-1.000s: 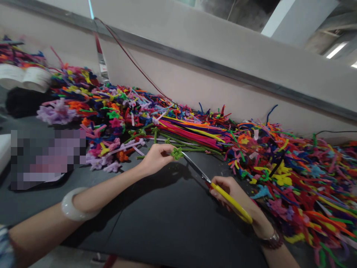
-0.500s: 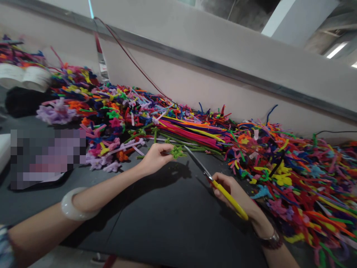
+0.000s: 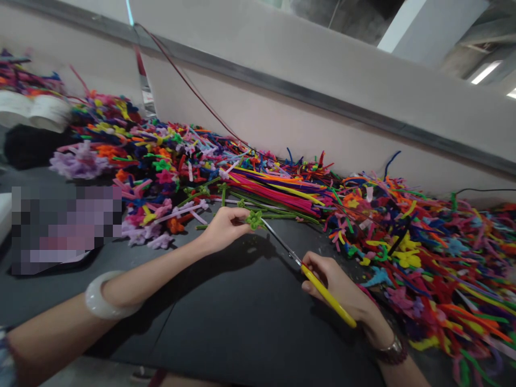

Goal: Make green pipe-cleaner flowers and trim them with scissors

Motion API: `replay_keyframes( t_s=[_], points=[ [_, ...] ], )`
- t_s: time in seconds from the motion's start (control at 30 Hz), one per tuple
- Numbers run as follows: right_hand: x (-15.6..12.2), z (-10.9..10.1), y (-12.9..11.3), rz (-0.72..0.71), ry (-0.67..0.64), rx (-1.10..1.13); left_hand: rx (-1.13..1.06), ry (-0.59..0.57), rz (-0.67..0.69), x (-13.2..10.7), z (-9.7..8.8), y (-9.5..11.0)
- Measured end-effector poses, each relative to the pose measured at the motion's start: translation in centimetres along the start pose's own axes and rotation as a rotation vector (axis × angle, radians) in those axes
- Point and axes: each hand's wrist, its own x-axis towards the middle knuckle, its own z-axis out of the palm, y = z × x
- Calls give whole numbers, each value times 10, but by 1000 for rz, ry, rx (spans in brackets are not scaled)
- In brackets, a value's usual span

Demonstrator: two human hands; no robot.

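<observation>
My left hand (image 3: 226,226) pinches a small green pipe-cleaner flower (image 3: 255,219) just above the dark table (image 3: 226,322). My right hand (image 3: 342,293) is wrapped round the yellow handles of a pair of scissors (image 3: 310,277). The metal blades point up and left, their tips touching the green flower. A white bangle circles my left wrist and a watch sits on my right wrist.
A long heap of coloured pipe cleaners and finished flowers (image 3: 282,188) runs along the wall from far left to the right edge. Lilac flowers (image 3: 76,161) lie at the left. A red cable (image 3: 189,83) runs down the wall. A blurred patch sits at the left.
The scissor blades were spread half a second ago and have closed at the green flower. My right hand has shifted slightly left. My left hand has kept its place.
</observation>
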Motion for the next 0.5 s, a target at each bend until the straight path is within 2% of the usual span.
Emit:
replay_keyframes(
  t_s=[0.5],
  points=[
    [5, 5, 13, 13, 27, 11, -29, 11, -7, 0, 0, 0]
  ],
)
